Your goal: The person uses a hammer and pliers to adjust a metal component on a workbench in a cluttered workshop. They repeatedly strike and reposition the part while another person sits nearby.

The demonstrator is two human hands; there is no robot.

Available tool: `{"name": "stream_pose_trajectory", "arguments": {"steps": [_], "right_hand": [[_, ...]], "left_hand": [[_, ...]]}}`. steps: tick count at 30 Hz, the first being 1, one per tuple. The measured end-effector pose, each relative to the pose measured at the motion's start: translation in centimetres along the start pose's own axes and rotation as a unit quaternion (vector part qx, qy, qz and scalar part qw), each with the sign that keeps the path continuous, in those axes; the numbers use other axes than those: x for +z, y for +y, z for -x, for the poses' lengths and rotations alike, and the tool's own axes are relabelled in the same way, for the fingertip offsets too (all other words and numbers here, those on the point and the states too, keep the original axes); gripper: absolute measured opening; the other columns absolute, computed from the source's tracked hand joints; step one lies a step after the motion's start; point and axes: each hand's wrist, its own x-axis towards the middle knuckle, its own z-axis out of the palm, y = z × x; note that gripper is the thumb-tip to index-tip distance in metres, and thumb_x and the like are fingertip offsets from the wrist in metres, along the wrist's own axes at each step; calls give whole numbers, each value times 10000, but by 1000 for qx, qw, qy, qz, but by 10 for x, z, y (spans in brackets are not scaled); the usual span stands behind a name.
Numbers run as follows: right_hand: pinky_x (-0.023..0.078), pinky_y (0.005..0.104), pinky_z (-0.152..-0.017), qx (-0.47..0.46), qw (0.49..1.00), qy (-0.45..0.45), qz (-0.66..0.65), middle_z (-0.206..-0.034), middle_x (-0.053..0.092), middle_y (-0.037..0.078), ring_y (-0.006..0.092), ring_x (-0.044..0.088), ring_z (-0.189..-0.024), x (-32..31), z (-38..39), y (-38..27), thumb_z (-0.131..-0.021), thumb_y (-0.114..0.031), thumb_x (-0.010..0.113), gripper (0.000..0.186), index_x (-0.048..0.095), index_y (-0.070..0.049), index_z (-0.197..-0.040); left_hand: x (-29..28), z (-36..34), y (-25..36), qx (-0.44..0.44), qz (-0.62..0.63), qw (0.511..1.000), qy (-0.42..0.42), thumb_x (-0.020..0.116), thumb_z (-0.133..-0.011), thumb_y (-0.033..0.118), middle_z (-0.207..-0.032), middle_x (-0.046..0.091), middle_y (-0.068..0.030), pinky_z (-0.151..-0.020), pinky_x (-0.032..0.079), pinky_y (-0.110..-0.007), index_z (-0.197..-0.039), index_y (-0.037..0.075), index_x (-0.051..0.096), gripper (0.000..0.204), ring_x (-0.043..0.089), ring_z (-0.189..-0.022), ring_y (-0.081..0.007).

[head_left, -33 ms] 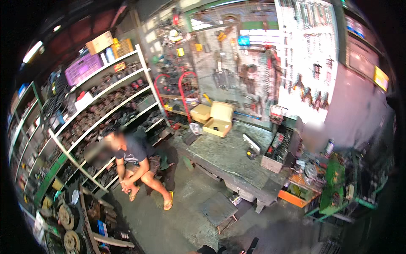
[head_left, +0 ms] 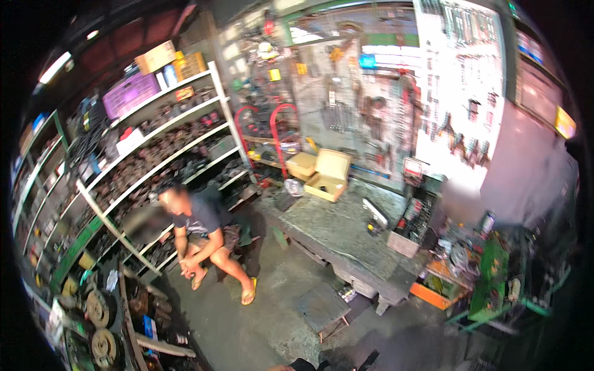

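A sliver of skin (head_left: pixel 279 367) shows at the lower edge beside dark shapes (head_left: pixel 303 365); it may be part of my left hand or forearm, and no fingers show. My right hand cannot be made out. A low stool (head_left: pixel 318 308) stands on the floor before me. Behind it is a worn metal workbench (head_left: pixel 315 226) bearing open cardboard boxes (head_left: pixel 326 185), a toolbox (head_left: pixel 405 238) and a small flat case (head_left: pixel 377 213). To its left a seated person (head_left: pixel 204 226) in a dark shirt and yellow flip-flops leans forward with hands together.
Shelves (head_left: pixel 154 161) full of parts line the left, near round metal discs (head_left: pixel 99 306) at lower left. A red hand truck (head_left: pixel 278 123) stands by the tool wall (head_left: pixel 346 86). A green metal cart (head_left: pixel 486 278) and orange tray (head_left: pixel 436 290) crowd the right.
The whole scene sits slightly farther right in the picture, as the head view has shifted a little. The seated person keeps the same posture.
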Motion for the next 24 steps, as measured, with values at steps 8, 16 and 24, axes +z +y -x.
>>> {"name": "stream_pose_trajectory", "arguments": {"steps": [8,16,24], "right_hand": [[539,484,-831,120,965,159,-170,-1179,676,177,347,649,-1056,-122,-160,82,-952,-211,659,250,677,-44,-1137],[526,503,-901,17,959,-76,274,-1098,697,223,409,647,-1044,-40,-389,-60,-955,-199,590,211,693,-28,-1025],[528,467,-896,-125,929,-239,253,-958,737,215,397,682,-958,112,-679,-178,-939,-265,656,299,738,22,-941]], "left_hand": [[-49,26,14,113,-4,988,-105,882,-837,204,-1138,737,-99,-935,525,-341,-1149,30,740,384,659,-1079,-192],[-93,194,-90,318,84,878,346,750,-975,204,-1212,593,-84,-1006,464,-346,-1053,-27,698,250,586,-1124,-183],[-62,342,-135,239,344,457,785,761,-981,269,-1084,713,-45,-919,535,-308,-1199,-9,714,356,649,-1018,-132]]}}
